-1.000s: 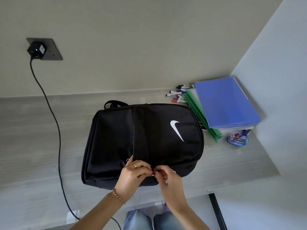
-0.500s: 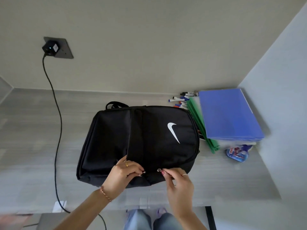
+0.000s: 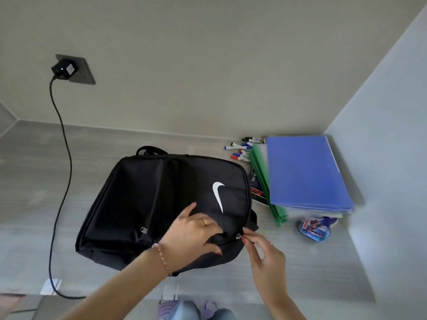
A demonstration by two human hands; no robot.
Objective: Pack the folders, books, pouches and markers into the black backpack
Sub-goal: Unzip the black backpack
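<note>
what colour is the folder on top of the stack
Blue; the top folder shows best in the head view, lying over green ones.

The blue folder (image 3: 305, 174) covers most of the green folders (image 3: 263, 181) and the printed pouch (image 3: 315, 228), the markers (image 3: 242, 148) are too small to count, and the black backpack (image 3: 161, 204) hides its contents.
</note>
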